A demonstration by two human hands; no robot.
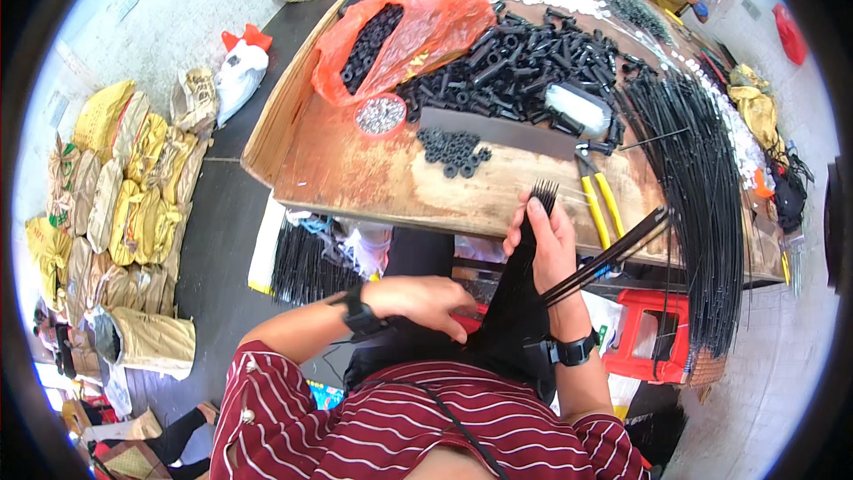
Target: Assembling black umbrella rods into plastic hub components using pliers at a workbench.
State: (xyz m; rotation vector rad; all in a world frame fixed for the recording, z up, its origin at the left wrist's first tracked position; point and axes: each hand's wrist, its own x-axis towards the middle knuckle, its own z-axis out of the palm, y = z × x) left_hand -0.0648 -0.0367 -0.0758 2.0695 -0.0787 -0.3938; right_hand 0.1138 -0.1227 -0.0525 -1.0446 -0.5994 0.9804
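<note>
Head view: your R hand (551, 236) closed firmly round bundle of thin blk rods (522, 267), thumb on top, tips fanned over near edge of bench (311, 182); lower part runs twd your lap, lost vs. dark clothing. L hand (422, 300) above lap, fingers loosely open, part-bent, nothing seen in grip; can't tell if fingertips touch rods. 2nd bunch (613, 255) juts R past your R wrist; can't tell what holds it.

Bench: yellow-handled pliers (607, 200) by near edge, R of bundle; sm. blk rings (458, 153) mid-bench; big rod pile (693, 187) along R edge, hanging over near R corner.

Judgemt: step = gathering/evening bundle. Next move calls for steady R grip, L fingers closing on lower run.
</note>
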